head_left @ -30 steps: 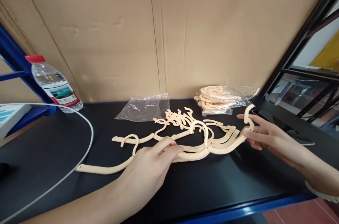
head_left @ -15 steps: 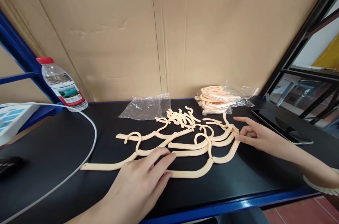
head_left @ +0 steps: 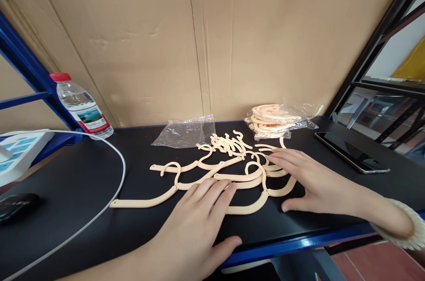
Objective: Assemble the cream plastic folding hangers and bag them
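Several beige plastic folding clothes hangers (head_left: 144, 203) lie spread out on the black tabletop (head_left: 83, 170), their curved arms and hooks overlapping. Over the near hangers rests my left hand (head_left: 199, 223), fingers stretched out and thumb apart; it covers part of the arms. My right hand (head_left: 308, 179) is open above the hangers' right end, fingers reaching left and thumb spread. It hides some of the arms there. Neither hand grips anything. Behind the hangers sits a pile of small loose hooks (head_left: 229, 143).
An empty clear plastic bag (head_left: 181, 133) and a bag of more beige hanger parts (head_left: 274, 119) lie at the back. A black tablet (head_left: 348, 150) is at the right. At the left are a water bottle (head_left: 84, 108), a white cable (head_left: 121, 174) and a black mouse (head_left: 18, 206).
My right hand has let go of the hanger arm at the right and spread open, moving left over the hangers. My left hand has shifted slightly right, its thumb now out to the side.
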`<state>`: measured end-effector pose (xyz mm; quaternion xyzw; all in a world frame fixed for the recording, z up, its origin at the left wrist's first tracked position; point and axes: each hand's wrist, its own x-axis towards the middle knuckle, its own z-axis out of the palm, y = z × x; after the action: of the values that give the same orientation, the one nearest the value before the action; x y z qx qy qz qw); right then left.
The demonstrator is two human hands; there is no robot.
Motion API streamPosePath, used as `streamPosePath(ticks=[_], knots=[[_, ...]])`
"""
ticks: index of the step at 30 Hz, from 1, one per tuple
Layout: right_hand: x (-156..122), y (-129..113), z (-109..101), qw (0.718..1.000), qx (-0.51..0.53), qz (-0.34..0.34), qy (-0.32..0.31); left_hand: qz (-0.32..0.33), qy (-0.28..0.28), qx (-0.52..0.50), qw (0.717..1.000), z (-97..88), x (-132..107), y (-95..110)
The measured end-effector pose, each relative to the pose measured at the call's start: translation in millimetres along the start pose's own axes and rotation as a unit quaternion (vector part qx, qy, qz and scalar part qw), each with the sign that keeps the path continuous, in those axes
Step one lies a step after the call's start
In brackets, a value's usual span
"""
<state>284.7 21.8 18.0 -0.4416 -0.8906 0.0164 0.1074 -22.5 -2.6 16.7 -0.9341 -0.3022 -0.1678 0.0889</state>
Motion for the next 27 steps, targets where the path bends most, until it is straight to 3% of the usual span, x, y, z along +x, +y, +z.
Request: streamPosePath(ticks=[4,8,13,18,22,27], knots=[[10,-3,-4,0.998,0.057,-0.003,-0.026,-0.01,-0.046,-0.02,0.999,13.6,25,4],[8,-10,-1,0.995,0.099,0.0,-0.015,-0.002,-0.045,-0.021,0.999,22.0,38,6],[6,-22,6,0.995,0.094,-0.025,-0.003,0.029,-0.02,0.0,0.999,24.1,29,4],[11,-30,11,0.998,0.053,-0.046,0.0,0.034,0.027,-0.025,0.999,20.9,16,-11],[18,-32,14,0.996,-0.016,-0.088,0.015,-0.021,0.059,-0.036,0.997,2.6,-3,-36],[26,-31,21,0.984,-0.099,-0.135,0.065,-0.179,-0.015,0.005,0.984,-20.2,-35,-68]])
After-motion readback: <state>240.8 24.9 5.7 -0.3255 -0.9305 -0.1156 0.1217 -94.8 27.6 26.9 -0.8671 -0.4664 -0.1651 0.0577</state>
